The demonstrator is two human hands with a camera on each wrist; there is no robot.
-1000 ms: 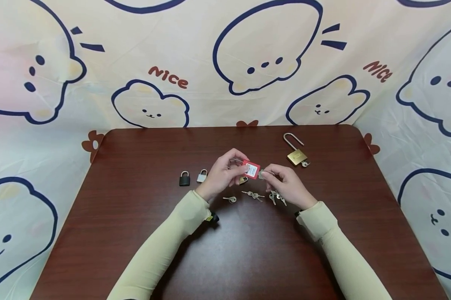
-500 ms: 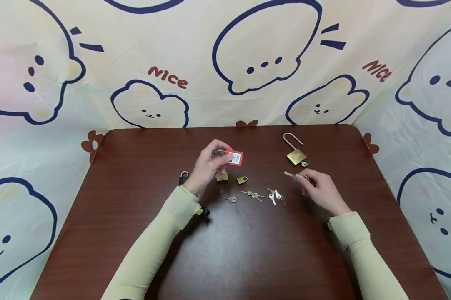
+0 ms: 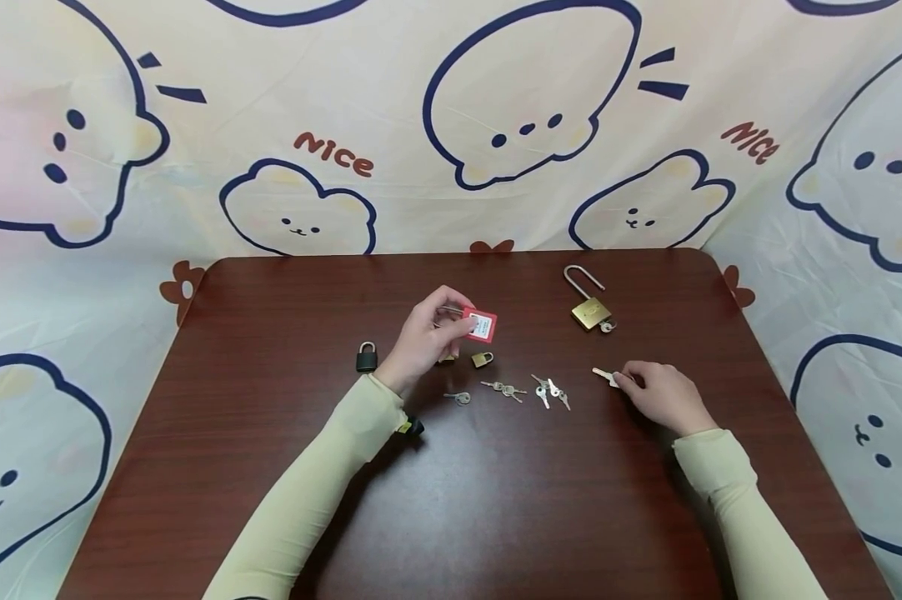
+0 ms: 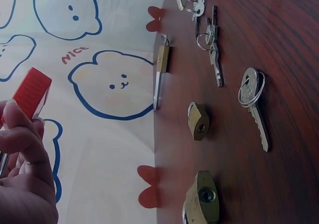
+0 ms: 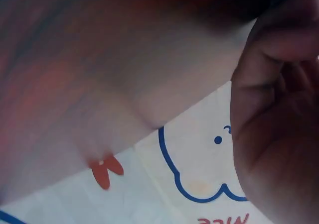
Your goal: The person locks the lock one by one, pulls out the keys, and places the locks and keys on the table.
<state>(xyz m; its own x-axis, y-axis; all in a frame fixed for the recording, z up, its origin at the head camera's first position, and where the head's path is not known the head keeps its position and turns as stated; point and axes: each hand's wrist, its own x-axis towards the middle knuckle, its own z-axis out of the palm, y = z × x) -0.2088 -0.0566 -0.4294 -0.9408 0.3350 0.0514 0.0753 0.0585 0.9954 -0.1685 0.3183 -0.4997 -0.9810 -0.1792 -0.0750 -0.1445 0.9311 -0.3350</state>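
Note:
My left hand (image 3: 426, 337) holds a red padlock (image 3: 483, 325) with a white label above the table, fingers curled about it. In the left wrist view the red body (image 4: 33, 92) stands out past the fingertips. Well to the right, my right hand (image 3: 664, 397) pinches a silver key (image 3: 604, 377) low over the tabletop; whether the key touches the wood I cannot tell. The right wrist view shows that hand (image 5: 276, 119) dark and blurred, its key hidden. Between the hands lie a single key on a ring (image 3: 462, 398) and two key bunches (image 3: 505, 389).
A large brass padlock (image 3: 591, 313) lies at the back right, shackle swung out, key in its base. A small brass padlock (image 3: 483, 359) and a black padlock (image 3: 366, 358) sit near my left hand. Another brass padlock (image 4: 204, 199) is partly hidden behind it. A patterned cloth (image 3: 421, 208) borders the table.
The right hand has drawn the key away from the red padlock, then right and down towards the table. My left hand has shifted left with the padlock, then slightly back right.

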